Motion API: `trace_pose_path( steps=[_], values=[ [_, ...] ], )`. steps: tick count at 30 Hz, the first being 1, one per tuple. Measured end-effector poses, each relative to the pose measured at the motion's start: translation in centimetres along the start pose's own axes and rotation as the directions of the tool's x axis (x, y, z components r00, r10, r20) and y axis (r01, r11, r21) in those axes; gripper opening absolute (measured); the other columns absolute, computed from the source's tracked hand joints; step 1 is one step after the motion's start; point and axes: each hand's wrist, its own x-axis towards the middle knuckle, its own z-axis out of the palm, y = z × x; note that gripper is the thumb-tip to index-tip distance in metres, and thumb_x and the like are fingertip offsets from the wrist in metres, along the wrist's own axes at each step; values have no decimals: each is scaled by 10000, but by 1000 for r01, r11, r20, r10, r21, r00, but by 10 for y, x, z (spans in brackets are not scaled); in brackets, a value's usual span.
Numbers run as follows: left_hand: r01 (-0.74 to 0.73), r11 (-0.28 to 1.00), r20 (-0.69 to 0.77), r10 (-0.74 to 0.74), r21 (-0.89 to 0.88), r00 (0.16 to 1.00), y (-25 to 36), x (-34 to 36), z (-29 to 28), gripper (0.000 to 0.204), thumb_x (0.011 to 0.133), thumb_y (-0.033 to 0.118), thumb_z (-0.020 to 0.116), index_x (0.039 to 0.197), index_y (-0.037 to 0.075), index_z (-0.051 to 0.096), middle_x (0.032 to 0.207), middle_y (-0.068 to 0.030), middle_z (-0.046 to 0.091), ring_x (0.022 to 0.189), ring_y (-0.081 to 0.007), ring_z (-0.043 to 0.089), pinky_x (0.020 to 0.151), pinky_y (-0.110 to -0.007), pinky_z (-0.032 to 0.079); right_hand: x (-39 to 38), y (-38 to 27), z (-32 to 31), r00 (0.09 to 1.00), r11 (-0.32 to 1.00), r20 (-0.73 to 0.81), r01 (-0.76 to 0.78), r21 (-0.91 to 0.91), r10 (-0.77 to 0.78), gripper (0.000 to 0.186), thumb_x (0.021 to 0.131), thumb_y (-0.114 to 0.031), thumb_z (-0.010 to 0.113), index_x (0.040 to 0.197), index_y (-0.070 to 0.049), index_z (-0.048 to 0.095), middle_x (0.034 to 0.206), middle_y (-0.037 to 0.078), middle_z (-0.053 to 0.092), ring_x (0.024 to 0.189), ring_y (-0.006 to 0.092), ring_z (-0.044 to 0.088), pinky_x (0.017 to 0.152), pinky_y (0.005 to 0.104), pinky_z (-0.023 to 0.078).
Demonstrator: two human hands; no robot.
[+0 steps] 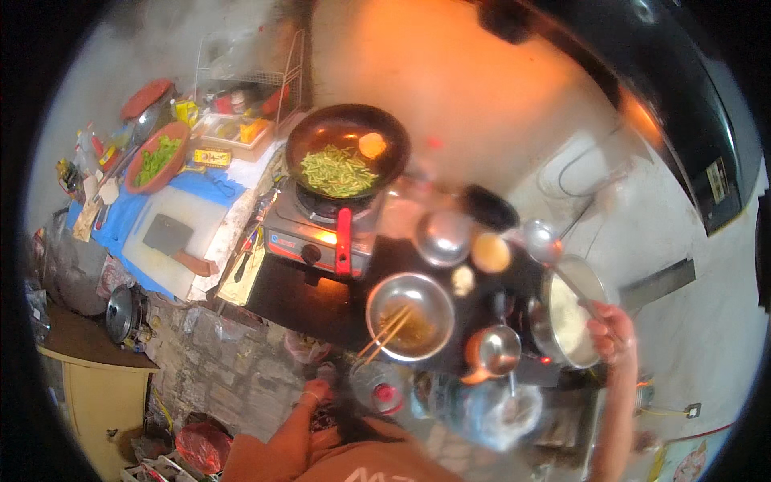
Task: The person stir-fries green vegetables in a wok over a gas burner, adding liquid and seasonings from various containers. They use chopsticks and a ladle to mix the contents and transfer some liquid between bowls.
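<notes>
My right hand grips the handle of a metal ladle, whose bowl is raised beyond the rim of a steel pot with pale contents. My left hand hangs low by my body, below the counter's front edge; its fingers are too blurred to read. A wok with green shredded food and an orange lump stands on a gas burner, its red handle toward me. A steel bowl holds brown liquid and chopsticks. A small pan sits right of it.
At left a cleaver lies on a cutting board, beside a bowl of greens, bottles and a wire rack. A dark range hood overhangs at upper right. A yellow cabinet stands at lower left.
</notes>
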Motion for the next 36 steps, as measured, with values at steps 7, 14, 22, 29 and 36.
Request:
trace_pose_path(
  steps=[7,14,22,29,36],
  values=[
    [30,996,12,-30,-83,999,-27,37,-68,125,830,122,534,892,15,545,706,-113,599,546,-199,582,451,-341,498,102,29,126,952,984,252,-178,3,171,319,841,-140,382,1118,10,435,502,56,428,288,128,361,231,225,325],
    [82,987,-98,-96,-138,991,-8,36,-112,146,787,105,567,865,-17,558,679,-142,588,524,-222,588,434,-339,498,191,69,225,948,955,262,-107,-277,182,108,808,-138,408,842,-52,465,514,38,458,299,112,378,231,207,286],
    [167,933,5,-174,-320,985,-31,56,-138,151,814,136,558,917,27,537,695,-110,605,568,-205,609,473,-329,520,247,99,284,976,857,178,-18,-515,127,121,792,-142,378,827,-41,436,543,99,471,307,150,388,242,236,248],
    [137,956,-75,-161,-260,984,-37,62,-130,101,805,108,555,872,33,544,690,-139,605,525,-229,597,439,-338,504,265,107,295,984,756,177,90,-648,34,137,803,-138,372,804,-22,445,519,109,465,308,159,404,248,249,250],
    [107,964,-106,-136,-242,985,-35,66,-132,105,791,89,559,877,37,527,664,-151,579,507,-270,577,436,-383,481,256,108,309,991,656,133,120,-745,-30,152,814,-140,380,732,-30,445,522,111,489,313,158,425,248,254,258]
  ],
)
